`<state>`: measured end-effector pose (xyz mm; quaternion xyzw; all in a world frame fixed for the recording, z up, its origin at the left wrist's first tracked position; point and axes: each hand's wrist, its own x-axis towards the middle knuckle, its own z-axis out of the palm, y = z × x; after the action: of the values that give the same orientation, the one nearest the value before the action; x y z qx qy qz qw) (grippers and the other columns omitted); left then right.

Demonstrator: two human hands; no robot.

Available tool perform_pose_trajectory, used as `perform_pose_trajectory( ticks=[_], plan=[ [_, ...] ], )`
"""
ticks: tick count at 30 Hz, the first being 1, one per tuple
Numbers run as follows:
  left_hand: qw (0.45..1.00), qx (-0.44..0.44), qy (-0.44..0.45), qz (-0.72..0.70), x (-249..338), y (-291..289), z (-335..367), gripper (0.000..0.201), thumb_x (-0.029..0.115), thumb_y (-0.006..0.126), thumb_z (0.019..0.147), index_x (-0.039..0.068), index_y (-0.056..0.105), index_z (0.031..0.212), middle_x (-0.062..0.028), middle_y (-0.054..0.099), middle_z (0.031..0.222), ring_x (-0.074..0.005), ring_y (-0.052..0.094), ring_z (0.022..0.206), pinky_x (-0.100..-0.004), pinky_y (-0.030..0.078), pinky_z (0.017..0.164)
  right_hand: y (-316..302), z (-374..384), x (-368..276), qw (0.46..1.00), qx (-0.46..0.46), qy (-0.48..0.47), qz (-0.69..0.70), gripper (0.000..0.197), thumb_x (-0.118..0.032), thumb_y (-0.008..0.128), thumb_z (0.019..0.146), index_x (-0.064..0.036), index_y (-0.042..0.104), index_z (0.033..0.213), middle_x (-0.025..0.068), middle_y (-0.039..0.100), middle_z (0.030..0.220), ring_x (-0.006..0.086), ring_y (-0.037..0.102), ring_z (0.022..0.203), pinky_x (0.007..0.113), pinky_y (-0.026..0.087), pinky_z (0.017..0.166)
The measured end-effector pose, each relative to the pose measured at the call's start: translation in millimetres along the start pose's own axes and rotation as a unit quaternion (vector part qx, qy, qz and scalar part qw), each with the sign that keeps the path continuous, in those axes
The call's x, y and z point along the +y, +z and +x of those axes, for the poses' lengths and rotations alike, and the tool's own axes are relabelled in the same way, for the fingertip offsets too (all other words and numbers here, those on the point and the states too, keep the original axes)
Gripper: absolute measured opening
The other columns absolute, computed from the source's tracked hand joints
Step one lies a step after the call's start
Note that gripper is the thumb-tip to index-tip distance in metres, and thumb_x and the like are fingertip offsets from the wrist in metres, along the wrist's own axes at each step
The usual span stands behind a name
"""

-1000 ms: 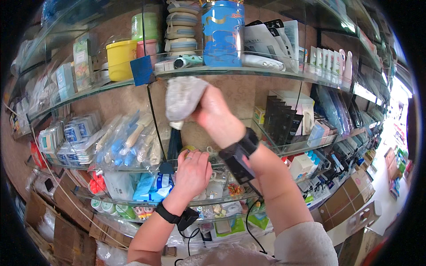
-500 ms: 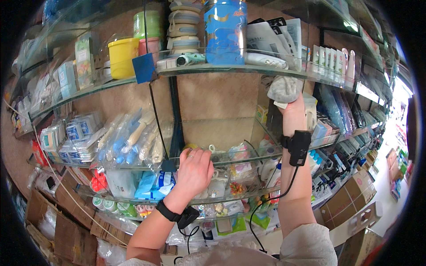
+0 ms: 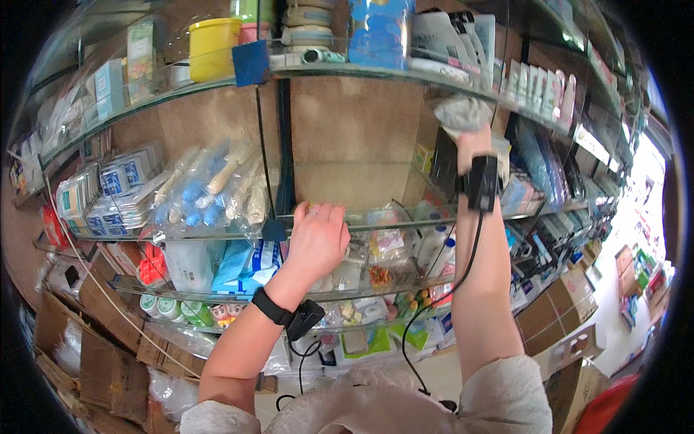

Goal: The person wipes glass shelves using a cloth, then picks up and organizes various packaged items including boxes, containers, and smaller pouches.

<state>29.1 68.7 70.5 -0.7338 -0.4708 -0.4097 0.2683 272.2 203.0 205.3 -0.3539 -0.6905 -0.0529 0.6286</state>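
My right hand (image 3: 473, 137) is raised to the right end of the open shelf bay, just beneath the upper glass shelf (image 3: 347, 72). It is closed on a crumpled grey-white cloth (image 3: 463, 116), slightly blurred, with its fingers mostly hidden. Lower down, my left hand (image 3: 318, 235) has its fingers curled over the front edge of the middle glass shelf (image 3: 390, 230). Plastic-wrapped brushes (image 3: 217, 188) with pale handles and blue parts lie on that shelf to its left. Beneath, a light blue package (image 3: 246, 264) is close to my left wrist.
Above stand a yellow tub (image 3: 213, 47), a blue canister (image 3: 381, 32) and several white tubes (image 3: 535, 87). Small packets (image 3: 130, 192) are stacked at the left. Cardboard boxes (image 3: 112, 376) are on the lower left. A black cable (image 3: 463, 282) hangs from my right wrist device.
The view has tilted down, so shelves and hands sit higher in the picture. The cloth looks flatter and more blurred. My left hand keeps its place on the shelf edge.
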Motion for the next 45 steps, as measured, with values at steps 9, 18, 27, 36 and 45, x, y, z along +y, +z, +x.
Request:
perform_pose_trajectory(
  ticks=[9,18,27,36,45],
  plan=[
    [0.999,-0.039,-0.013,-0.003,5,0,-1,0.021,0.012,0.054,0.076,0.001,0.054,0.094,-0.0134,0.056,0.085,-0.0285,0.055,0.086,-0.0427,0.035,0.087,-7,9,14,0.767,0.114,0.198,0.599,0.036,-0.023,0.052,0.086,-0.0038,0.047,0.116,0.0114,0.053,0.114,0.0235,0.051,0.107,0.035,0.041,0.093],
    [1.0,-0.027,-0.013,0.004,4,1,0,0.024,0.012,0.056,0.074,0.0,0.054,0.095,-0.014,0.057,0.087,-0.029,0.054,0.088,-0.0429,0.035,0.089,71,62,-17,0.702,0.119,0.3,0.636,0.033,-0.028,0.043,0.091,-0.0066,0.049,0.114,0.0107,0.054,0.111,0.0238,0.053,0.102,0.038,0.044,0.09],
    [0.999,-0.032,-0.028,-0.012,6,2,-2,0.024,0.011,0.056,0.072,0.002,0.053,0.095,-0.0133,0.055,0.086,-0.0296,0.053,0.097,-0.0473,0.033,0.089,153,71,-18,0.607,-0.004,0.292,0.739,0.032,-0.028,0.045,0.09,-0.0073,0.05,0.114,0.0099,0.055,0.11,0.0225,0.054,0.101,0.037,0.045,0.089],
    [0.998,-0.035,-0.044,0.001,2,4,-2,0.025,0.013,0.058,0.071,0.002,0.055,0.094,-0.0129,0.057,0.09,-0.0281,0.053,0.1,-0.0485,0.032,0.091,203,16,-133,0.615,-0.091,0.295,0.725,0.03,-0.029,0.037,0.093,-0.0097,0.049,0.113,0.0112,0.053,0.111,0.026,0.055,0.094,0.037,0.049,0.078],
    [1.0,-0.017,-0.016,-0.008,4,-4,-1,0.022,0.01,0.055,0.073,0.001,0.053,0.093,-0.0157,0.056,0.087,-0.031,0.053,0.09,-0.0456,0.035,0.088,120,-11,-109,0.672,-0.267,0.285,0.629,0.016,-0.015,0.046,0.086,-0.0044,0.058,0.085,0.0082,0.061,0.083,0.0162,0.059,0.072,0.031,0.049,0.06]
  ],
)
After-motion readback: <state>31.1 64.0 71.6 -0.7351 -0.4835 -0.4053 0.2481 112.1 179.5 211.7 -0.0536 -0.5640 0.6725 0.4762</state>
